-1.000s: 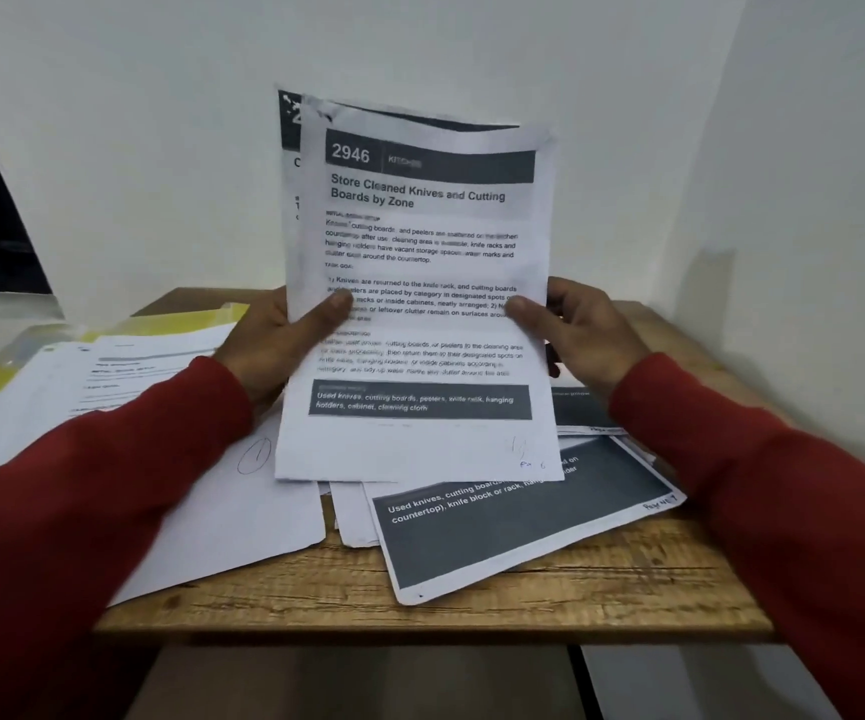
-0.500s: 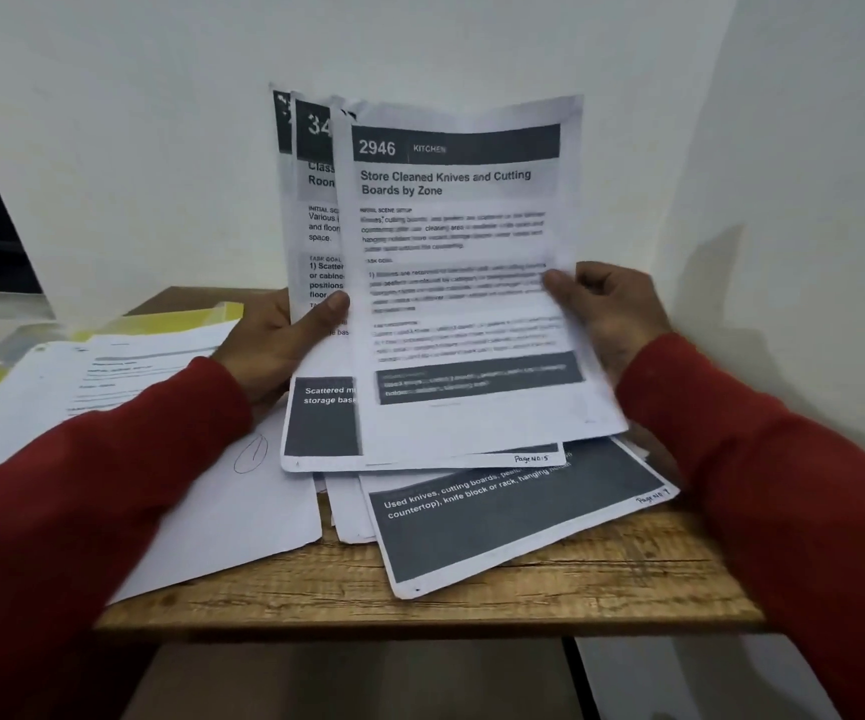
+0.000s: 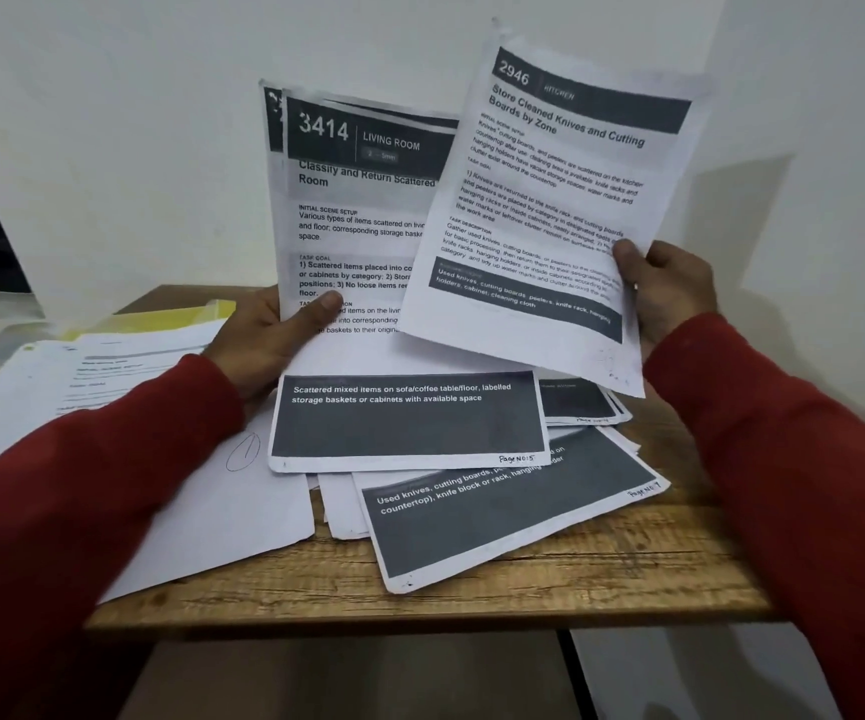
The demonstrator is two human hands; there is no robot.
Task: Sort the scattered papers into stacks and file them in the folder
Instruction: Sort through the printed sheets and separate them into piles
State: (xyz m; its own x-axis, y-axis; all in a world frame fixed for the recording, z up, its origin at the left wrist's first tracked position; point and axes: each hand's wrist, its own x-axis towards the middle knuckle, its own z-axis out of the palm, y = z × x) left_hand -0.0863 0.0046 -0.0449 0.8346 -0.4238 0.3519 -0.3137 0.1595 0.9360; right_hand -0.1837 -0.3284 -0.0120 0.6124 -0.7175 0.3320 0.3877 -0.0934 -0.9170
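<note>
Sorting barely begun. Your right hand pinches sheet 2946; left hand grips the upright bundle. Loose papers litter the table's front edge; yellow folder waits at its left edge.

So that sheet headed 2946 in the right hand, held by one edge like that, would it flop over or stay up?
Probably it sags somewhat. The 2946 sheet looks like thin printer paper, and it already curves and tilts while the right hand pinches only its right edge. It seems very light, since a thumb-and-finger grip carries it. A sharp tug could likely crease or tear it.
</note>
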